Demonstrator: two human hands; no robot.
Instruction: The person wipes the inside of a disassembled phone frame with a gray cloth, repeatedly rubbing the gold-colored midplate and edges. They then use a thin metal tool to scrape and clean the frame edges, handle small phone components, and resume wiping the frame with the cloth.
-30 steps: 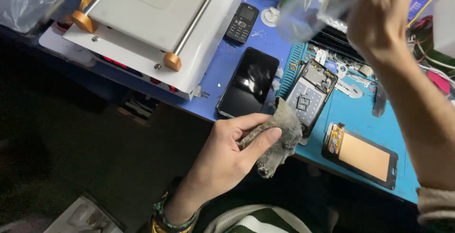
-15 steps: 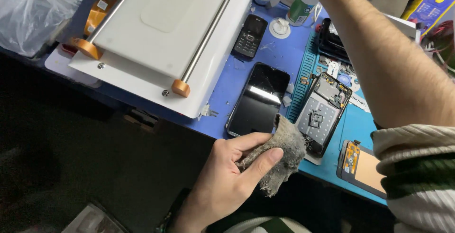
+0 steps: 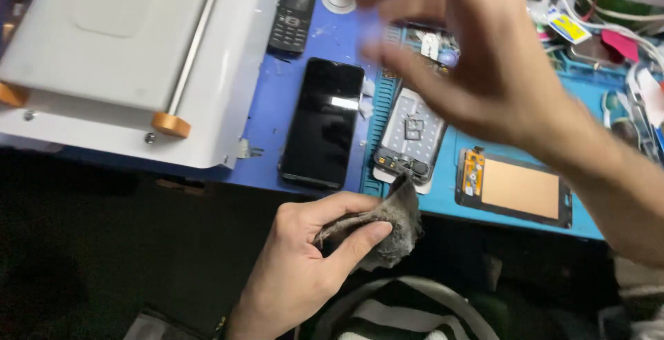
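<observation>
So far, a crumpled grey cloth [image 3: 384, 226] is pinched between thumb and fingers of the left hand [image 3: 311, 264], just off the blue bench [image 3: 277, 112] edge, below the opened phone frame [image 3: 409, 136]. No wiping contact is seen; the black phone [image 3: 324, 122] lies untouched. The right hand [image 3: 477, 56] is blurred, fingers spread, nothing visibly held; its forearm is cut off.
</observation>
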